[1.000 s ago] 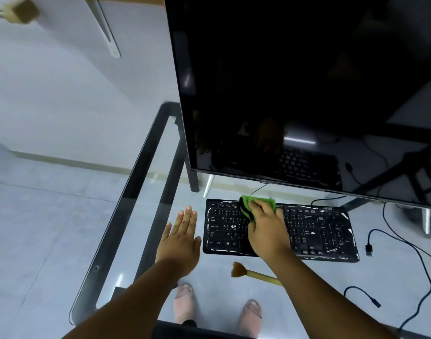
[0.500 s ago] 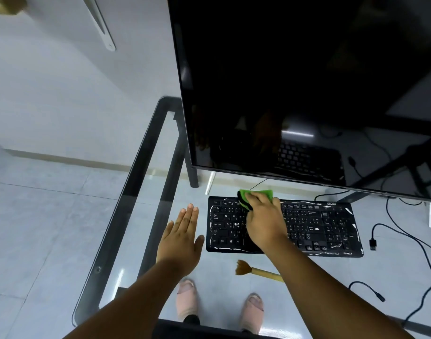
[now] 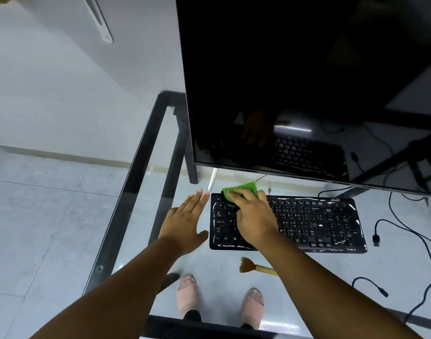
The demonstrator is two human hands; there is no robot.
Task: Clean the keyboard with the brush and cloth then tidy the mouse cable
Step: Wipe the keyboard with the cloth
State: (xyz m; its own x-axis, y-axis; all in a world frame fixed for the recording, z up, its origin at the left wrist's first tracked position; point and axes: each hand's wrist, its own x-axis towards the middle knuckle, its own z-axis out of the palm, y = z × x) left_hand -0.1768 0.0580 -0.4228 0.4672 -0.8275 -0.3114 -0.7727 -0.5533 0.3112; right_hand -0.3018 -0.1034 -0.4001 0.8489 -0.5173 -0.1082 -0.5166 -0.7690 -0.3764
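Note:
A black keyboard [image 3: 314,223] lies on the glass desk below the monitor. My right hand [image 3: 254,217] presses a green cloth [image 3: 241,188] onto the keyboard's top left corner. My left hand [image 3: 185,222] lies flat with fingers spread on the glass just left of the keyboard, holding nothing. A brush [image 3: 257,266] with brown bristles and a wooden handle lies on the glass in front of the keyboard, partly hidden by my right forearm. A black cable [image 3: 415,238] with a USB plug [image 3: 376,240] loops over the desk to the right. No mouse is in view.
A large dark monitor [image 3: 307,81] hangs over the back of the desk, close above the keyboard. The glass desk's dark frame [image 3: 129,189] runs along the left edge. A second cable end [image 3: 371,285] lies at the front right. My feet show through the glass.
My right hand has slid the green cloth leftward along the keyboard's top rows to the top left corner. My left hand has stayed flat beside the keyboard.

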